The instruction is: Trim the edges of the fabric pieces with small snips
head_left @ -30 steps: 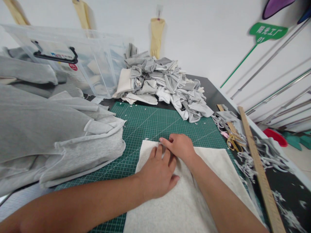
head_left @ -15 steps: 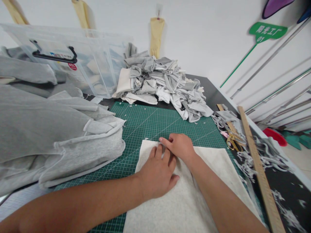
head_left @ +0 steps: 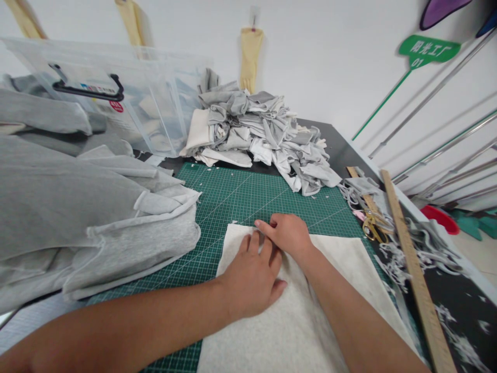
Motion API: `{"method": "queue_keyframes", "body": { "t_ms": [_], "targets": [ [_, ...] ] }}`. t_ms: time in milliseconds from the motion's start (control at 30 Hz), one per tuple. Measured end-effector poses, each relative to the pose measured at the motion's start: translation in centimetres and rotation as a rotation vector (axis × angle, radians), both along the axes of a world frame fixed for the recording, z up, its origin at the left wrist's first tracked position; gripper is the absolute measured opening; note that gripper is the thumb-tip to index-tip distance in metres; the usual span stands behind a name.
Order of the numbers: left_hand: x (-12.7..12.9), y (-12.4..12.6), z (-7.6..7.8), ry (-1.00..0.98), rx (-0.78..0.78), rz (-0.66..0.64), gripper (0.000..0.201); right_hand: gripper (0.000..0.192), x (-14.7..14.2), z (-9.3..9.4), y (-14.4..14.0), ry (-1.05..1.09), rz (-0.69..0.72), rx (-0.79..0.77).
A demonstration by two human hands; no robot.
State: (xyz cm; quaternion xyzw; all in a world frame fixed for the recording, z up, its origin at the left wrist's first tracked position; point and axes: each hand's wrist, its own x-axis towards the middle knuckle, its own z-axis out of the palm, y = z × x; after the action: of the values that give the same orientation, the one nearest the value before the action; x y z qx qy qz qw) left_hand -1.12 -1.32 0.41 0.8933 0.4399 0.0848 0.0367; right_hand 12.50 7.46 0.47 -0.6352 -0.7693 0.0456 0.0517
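A cream fabric piece (head_left: 341, 259) lies flat on the green cutting mat (head_left: 240, 197). My left hand (head_left: 250, 282) rests palm down on it, fingers spread and pressing near its far edge. Touching those fingertips, my right hand (head_left: 287, 235) sits at the same edge with curled fingers. Its index finger points left along the edge, and it seems to pinch the cloth. The thumb is hidden.
Folded grey fabric (head_left: 77, 217) is stacked at the left, overlapping the mat. A heap of grey and white cut pieces (head_left: 260, 129) and a clear plastic box (head_left: 128, 98) stand behind. Gold scissors (head_left: 373, 225), a wooden ruler (head_left: 411, 264) and fabric scraps (head_left: 427, 243) lie at the right.
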Motion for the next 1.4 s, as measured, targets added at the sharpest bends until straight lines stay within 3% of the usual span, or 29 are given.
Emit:
{"method": "queue_keyframes", "body": {
  "t_ms": [1400],
  "targets": [
    [-0.14,-0.04,0.13,-0.002,0.007,-0.011,0.061,0.059,0.35,0.03,0.20,0.022,0.030,-0.001]
  ]
}}
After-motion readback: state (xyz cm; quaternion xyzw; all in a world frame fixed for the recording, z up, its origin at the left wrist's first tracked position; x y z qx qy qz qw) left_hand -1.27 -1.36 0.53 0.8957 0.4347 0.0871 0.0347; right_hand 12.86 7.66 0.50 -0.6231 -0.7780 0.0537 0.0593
